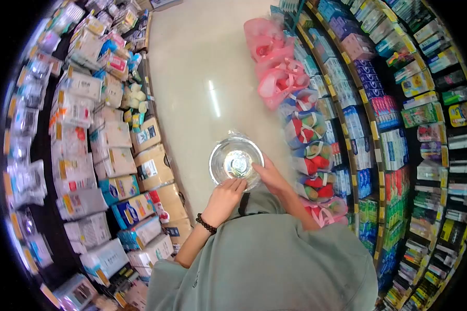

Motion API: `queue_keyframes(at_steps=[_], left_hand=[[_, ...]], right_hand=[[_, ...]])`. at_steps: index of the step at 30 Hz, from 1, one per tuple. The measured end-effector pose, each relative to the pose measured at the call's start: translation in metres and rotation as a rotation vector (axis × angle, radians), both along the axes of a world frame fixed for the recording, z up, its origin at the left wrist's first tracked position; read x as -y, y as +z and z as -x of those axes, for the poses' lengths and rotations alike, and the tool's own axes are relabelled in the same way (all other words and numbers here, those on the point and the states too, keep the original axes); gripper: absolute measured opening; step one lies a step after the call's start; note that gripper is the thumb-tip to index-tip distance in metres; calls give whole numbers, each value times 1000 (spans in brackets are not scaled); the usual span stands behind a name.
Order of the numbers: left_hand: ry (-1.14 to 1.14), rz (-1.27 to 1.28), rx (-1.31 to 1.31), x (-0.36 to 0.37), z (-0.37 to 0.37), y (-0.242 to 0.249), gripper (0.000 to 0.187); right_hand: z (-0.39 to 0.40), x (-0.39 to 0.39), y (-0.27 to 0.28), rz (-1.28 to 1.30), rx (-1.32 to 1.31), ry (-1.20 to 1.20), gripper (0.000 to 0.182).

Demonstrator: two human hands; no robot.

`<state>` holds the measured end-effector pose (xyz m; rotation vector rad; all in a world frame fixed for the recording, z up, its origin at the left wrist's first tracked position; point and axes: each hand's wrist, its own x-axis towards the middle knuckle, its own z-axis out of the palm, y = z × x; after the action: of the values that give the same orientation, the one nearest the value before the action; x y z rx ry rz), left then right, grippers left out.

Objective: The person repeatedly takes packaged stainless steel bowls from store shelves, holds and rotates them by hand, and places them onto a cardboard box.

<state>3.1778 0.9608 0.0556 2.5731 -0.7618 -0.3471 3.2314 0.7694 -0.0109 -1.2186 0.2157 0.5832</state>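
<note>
Head view showed shelved packages (70,155) at left. Near the centre, the left hand (227,197) lay over the near rim of a shiny round bowl (218,161), though whether it gripped I couldn't tell. The bowl sat between both hands, the right hand (270,175) clasping its right rim, thumb inside. Pink bags (277,67) hung farther right, beside boxes (395,147).
</note>
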Motion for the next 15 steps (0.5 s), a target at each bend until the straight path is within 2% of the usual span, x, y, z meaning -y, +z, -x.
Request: queue_keyframes(at_steps=[2,5,8,11,15], left_hand=[[-10,-7,26,-1,-54,7,40],[-36,-14,238,0,-134,22,30],[-25,-57,153,1,-213,35,43],[-57,-181,83,-1,-282,29,43],[23,-68,101,-3,-353,34,42]], right_hand=[[-53,-2,-7,7,4,7,55],[-136,-7,-3,0,-5,18,55],[-221,-9,16,35,53,50,55],[-288,-13,32,-3,46,62,54],[-359,-17,37,7,90,43,54]])
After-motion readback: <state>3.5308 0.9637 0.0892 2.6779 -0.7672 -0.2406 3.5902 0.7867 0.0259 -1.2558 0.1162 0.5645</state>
